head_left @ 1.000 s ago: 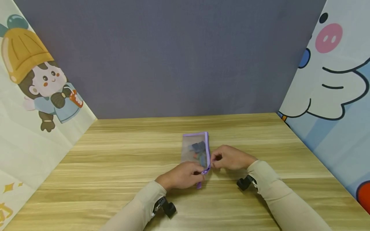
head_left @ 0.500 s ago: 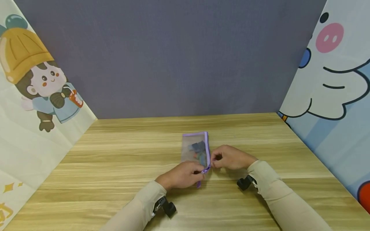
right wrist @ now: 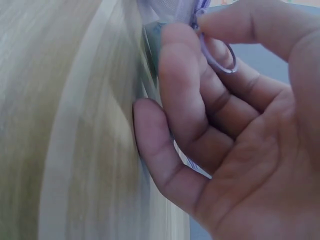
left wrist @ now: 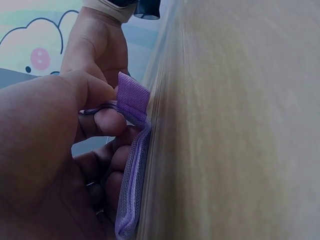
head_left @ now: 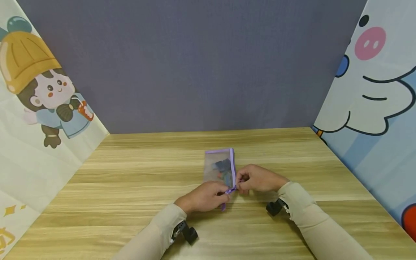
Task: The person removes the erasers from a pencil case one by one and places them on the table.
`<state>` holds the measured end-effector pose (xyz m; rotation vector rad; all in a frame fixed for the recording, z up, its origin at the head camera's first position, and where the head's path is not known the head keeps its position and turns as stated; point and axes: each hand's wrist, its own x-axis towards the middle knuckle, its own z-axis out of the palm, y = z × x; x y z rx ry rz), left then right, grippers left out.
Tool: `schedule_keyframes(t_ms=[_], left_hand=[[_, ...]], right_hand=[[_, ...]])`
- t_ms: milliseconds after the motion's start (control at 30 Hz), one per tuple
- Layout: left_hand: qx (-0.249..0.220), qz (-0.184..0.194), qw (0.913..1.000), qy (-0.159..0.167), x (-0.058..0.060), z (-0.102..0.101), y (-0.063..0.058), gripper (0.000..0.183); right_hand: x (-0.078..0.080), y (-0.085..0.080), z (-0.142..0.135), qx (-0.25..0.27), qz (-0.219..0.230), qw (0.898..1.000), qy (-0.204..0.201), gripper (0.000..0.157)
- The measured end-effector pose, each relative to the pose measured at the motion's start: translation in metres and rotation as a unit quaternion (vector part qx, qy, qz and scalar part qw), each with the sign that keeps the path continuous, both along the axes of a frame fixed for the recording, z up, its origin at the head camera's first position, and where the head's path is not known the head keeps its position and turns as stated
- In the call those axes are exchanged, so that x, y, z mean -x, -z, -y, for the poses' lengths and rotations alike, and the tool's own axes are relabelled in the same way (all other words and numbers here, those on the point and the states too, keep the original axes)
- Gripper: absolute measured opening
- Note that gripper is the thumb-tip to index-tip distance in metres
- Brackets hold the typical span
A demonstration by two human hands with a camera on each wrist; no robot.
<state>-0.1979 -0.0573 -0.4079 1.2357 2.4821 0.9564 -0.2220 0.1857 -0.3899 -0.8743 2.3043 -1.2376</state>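
Note:
A sheer mesh zipper pouch [head_left: 210, 171] with purple trim lies on the table, dark and coloured pieces showing through it. My left hand [head_left: 208, 196] pinches the zipper edge at the pouch's near right corner between thumb and forefinger. In the left wrist view, a purple fabric tab [left wrist: 133, 95] stands up past those fingertips, and the purple zipper edge [left wrist: 131, 192] runs down along the curled fingers. My right hand [head_left: 260, 178] is just right of that corner. Its thumb and forefinger pinch the base of a thin purple loop [right wrist: 231, 62] at the zipper; the zipper slider is hidden.
The pouch rests on a wood-grain table [head_left: 136, 173]. A grey panel [head_left: 208, 65] rises along the back, with cartoon-printed sheets [head_left: 19, 151] at both sides. Each wrist wears a small black camera [head_left: 191, 235].
My right hand has shifted slightly at the corner, and the zipper edge between the hands has straightened a little. The left hand and the pouch stay in place.

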Motion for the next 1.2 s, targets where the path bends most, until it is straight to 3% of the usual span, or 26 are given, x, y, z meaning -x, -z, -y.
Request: schedule_keyframes(t_ms=[700,867,1200], left_hand=[[-0.009,-0.015,0.9998,0.006,-0.0016,0.0009,0.0005,0.03],[-0.016,-0.016,0.9997,0.008,-0.0016,0.0013,0.0009,0.031],[-0.015,-0.033,0.9993,0.011,-0.0018,0.0015,0.0016,0.032]], right_hand=[[0.0018,-0.0008,-0.0036,-0.034,-0.094,0.995,0.006,0.004],[0.0023,0.0002,-0.003,-0.028,-0.093,0.995,0.007,0.004],[0.0064,0.0062,-0.0075,-0.014,-0.048,0.998,0.035,0.006]])
